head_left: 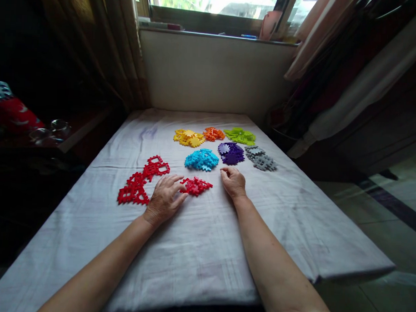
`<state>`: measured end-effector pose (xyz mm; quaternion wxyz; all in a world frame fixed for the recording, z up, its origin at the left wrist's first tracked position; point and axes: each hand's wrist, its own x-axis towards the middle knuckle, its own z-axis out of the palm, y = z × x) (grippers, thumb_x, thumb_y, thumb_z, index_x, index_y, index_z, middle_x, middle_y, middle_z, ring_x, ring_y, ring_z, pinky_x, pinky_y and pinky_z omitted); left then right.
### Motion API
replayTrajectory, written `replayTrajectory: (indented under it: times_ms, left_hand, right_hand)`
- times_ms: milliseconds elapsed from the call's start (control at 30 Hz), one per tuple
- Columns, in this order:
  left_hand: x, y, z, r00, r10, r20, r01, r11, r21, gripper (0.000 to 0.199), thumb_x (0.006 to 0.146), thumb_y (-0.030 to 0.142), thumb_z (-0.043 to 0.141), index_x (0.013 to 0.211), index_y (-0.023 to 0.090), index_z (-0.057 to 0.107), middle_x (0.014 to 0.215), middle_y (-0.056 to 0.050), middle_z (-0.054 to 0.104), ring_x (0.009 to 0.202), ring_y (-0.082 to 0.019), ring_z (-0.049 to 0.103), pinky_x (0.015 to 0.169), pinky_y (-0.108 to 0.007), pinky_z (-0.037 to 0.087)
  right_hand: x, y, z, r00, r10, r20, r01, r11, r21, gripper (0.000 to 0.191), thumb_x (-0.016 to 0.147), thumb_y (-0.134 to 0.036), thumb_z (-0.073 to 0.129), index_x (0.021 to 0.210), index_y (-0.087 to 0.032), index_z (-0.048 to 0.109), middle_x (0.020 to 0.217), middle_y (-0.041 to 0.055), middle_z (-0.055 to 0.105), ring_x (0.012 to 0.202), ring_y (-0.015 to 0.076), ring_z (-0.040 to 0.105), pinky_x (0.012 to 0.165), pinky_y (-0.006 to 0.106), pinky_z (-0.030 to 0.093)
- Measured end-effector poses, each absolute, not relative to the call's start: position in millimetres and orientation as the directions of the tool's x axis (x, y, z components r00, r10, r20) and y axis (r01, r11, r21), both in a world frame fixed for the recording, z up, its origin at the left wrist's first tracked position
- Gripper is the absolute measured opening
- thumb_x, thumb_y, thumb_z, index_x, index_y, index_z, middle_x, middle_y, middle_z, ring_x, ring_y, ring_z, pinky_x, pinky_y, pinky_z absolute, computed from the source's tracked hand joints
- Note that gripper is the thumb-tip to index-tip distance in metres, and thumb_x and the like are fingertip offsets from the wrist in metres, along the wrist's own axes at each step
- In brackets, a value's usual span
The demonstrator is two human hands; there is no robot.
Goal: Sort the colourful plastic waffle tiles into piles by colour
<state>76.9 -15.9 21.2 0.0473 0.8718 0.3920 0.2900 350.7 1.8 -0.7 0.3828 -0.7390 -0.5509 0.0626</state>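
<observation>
My left hand (165, 196) is open, its fingers spread at the left edge of a small pile of red interlocking plastic pieces (196, 186). To its left lies a longer spread of red toothed pieces (135, 186), some of them hollow squares. My right hand (233, 182) rests on the cloth right of the small red pile, fingers curled into a loose fist; nothing shows in it. Just beyond the hands are a light blue pile (201, 160) and a purple pile (231, 153) of similar pieces.
Farther back lie yellow (189, 138), orange (214, 134) and lime green (240, 135) piles, with grey pieces (261, 158) to the right. A pale cloth (197, 255) covers the surface. Beyond it stand a wall and window; curtains (96, 43) hang at left. Glasses (60, 129) rest on a side surface.
</observation>
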Motion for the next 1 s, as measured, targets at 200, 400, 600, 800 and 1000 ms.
replayTrajectory:
  times_ms: [200,400,600,800,1000]
  left_hand:
    - [75.1,-9.8,18.2,0.524,0.735,0.430,0.660,-0.670,0.340,0.027,0.090,0.044,0.058,0.106,0.025,0.067,0.131,-0.010,0.066,0.126,-0.026,0.057,0.113,-0.052,0.037]
    - [3.9,12.7,32.9,0.279,0.842,0.462,0.843,-0.445,0.302,0.033,0.091,0.047,0.050,0.102,0.022,0.067,0.120,-0.011,0.071,0.119,-0.027,0.061,0.109,-0.047,0.040]
    - [-70.1,5.3,25.2,0.016,0.950,0.312,0.954,-0.108,0.280,0.057,0.081,0.065,0.052,0.113,0.020,0.066,0.115,-0.014,0.070,0.108,-0.032,0.063,0.098,-0.046,0.047]
    - [-80.6,-12.0,14.9,0.074,0.964,0.256,0.958,-0.140,0.250,0.057,0.076,0.065,0.058,0.116,0.025,0.067,0.121,-0.010,0.068,0.114,-0.031,0.061,0.102,-0.045,0.045]
    - [-72.2,-11.6,24.0,0.051,0.924,0.380,0.921,-0.191,0.340,0.056,0.082,0.068,0.053,0.111,0.022,0.065,0.115,-0.011,0.070,0.108,-0.029,0.063,0.098,-0.041,0.047]
  right_hand:
    - [351.4,0.5,-1.6,0.363,0.869,0.336,0.764,-0.071,-0.641,0.024,0.084,-0.028,0.051,0.087,-0.024,0.075,0.089,0.0048,0.073,0.084,0.0204,0.065,0.080,0.031,0.050]
    - [352.1,0.3,-2.3,0.360,0.864,0.353,0.772,-0.064,-0.632,0.025,0.084,-0.029,0.051,0.086,-0.024,0.075,0.090,0.0055,0.074,0.088,0.0213,0.065,0.081,0.032,0.049]
    - [350.7,-0.4,-0.9,0.350,0.874,0.336,0.782,-0.075,-0.619,0.025,0.084,-0.029,0.051,0.086,-0.022,0.075,0.093,0.0066,0.074,0.090,0.0222,0.066,0.083,0.033,0.049]
    - [351.1,-0.6,-3.6,0.335,0.870,0.362,0.799,-0.058,-0.599,0.026,0.084,-0.030,0.050,0.085,-0.023,0.075,0.092,0.0067,0.074,0.090,0.0226,0.065,0.082,0.033,0.049]
    - [351.6,0.3,-4.8,0.322,0.871,0.371,0.802,-0.042,-0.596,0.025,0.084,-0.029,0.050,0.085,-0.023,0.075,0.093,0.0065,0.074,0.091,0.0221,0.065,0.083,0.033,0.049]
